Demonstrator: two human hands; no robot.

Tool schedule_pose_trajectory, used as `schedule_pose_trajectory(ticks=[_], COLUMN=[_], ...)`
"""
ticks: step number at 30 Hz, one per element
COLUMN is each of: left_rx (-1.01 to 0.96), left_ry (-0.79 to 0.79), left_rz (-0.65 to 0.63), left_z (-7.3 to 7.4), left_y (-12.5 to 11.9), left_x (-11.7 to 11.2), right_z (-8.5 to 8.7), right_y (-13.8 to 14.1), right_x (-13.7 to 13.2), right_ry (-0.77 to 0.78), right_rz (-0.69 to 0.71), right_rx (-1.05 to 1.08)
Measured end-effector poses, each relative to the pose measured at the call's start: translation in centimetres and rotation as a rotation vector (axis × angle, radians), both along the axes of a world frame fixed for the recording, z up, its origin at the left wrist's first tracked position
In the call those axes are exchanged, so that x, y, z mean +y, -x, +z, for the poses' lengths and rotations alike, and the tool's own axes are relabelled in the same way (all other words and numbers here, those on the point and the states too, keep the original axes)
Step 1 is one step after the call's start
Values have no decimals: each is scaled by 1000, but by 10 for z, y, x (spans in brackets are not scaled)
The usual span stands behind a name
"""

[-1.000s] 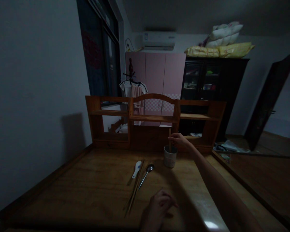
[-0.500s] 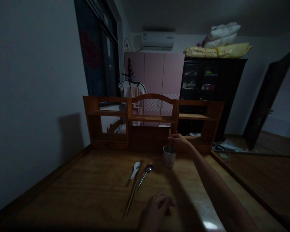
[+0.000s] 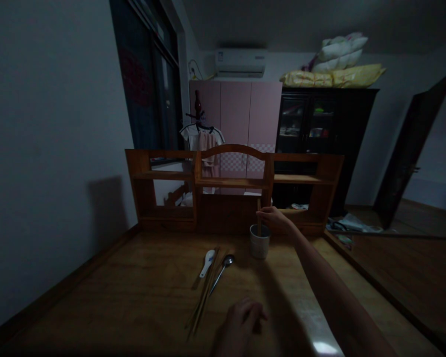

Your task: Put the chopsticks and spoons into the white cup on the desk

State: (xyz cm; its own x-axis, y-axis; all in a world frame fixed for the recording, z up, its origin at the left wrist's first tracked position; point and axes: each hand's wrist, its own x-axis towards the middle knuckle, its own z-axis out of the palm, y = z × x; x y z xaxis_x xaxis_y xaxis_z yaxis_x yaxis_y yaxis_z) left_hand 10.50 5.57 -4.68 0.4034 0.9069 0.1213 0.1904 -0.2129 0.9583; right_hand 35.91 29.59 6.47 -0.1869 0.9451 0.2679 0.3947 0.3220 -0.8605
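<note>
My right hand (image 3: 270, 215) pinches a pair of wooden chopsticks (image 3: 259, 224), held upright with their lower ends inside a pale grey cup (image 3: 259, 247). The cup stands upright on the wooden table near its back. My left hand (image 3: 242, 320) rests low in the middle of the view, fingers curled in and nothing visible in them. Ahead and to its left lie several long chopsticks (image 3: 205, 297), loosely bunched. Beside them are a white spoon (image 3: 207, 263) with a blue mark and a metal spoon (image 3: 222, 272), its bowl pointing away from me.
A wooden shelf unit (image 3: 234, 182) runs along the back of the table (image 3: 134, 292). The white wall (image 3: 55, 173) borders the left side, and a raised wooden edge (image 3: 371, 287) runs down the right. Behind stand a pink wardrobe (image 3: 235, 111) and a dark cabinet (image 3: 351, 119).
The whole view has shifted very slightly. My right hand still holds the chopsticks in the cup, and my left hand remains curled in about the same place.
</note>
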Motion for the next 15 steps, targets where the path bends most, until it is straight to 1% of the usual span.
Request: schedule_pose_trajectory(ticks=[4,8,15], left_rx=[-10,4,-2], left_ry=[43,30,37], left_rz=[-1,0,6], left_z=[-1,-3,0], left_y=[0,0,1], left_x=[1,2,0], right_z=[-2,-2,8], right_y=[1,2,3], right_x=[0,-5,-16], right_ry=[6,25,28], right_rz=[-10,-25,-103], right_rx=[5,1,-24])
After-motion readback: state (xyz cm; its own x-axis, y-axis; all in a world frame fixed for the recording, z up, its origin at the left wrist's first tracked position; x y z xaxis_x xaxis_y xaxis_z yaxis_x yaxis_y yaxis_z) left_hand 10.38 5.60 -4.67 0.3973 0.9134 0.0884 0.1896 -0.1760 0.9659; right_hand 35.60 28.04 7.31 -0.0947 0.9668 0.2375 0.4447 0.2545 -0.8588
